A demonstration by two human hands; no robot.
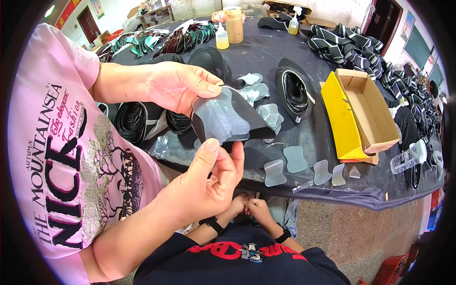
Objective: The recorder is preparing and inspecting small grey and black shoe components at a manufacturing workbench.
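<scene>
My left hand (pixel 235 206) and my right hand (pixel 260 209) are close together below the table edge, with black bands on both wrists. Their fingers are curled and meet at the tips; whether something small lies between them is hidden. Above them, a co-worker in a pink shirt holds a black curved fabric piece (pixel 259 124) with a translucent wavy-edged patch (pixel 221 116) on it. The co-worker's upper hand (pixel 183 85) pinches its top edge, the lower hand (pixel 209 178) its bottom edge. Loose translucent patches (pixel 295 159) lie on the dark-covered table (pixel 256 184) nearby.
An open yellow cardboard box (pixel 336 116) stands right of a nested black stack (pixel 295 90). More black stacks (pixel 130 122) sit left. Farther back are spray bottles (pixel 222 38) and a tan canister (pixel 233 26). Black white-edged pieces (pixel 346 45) pile at right, near a clear plastic holder (pixel 403 160).
</scene>
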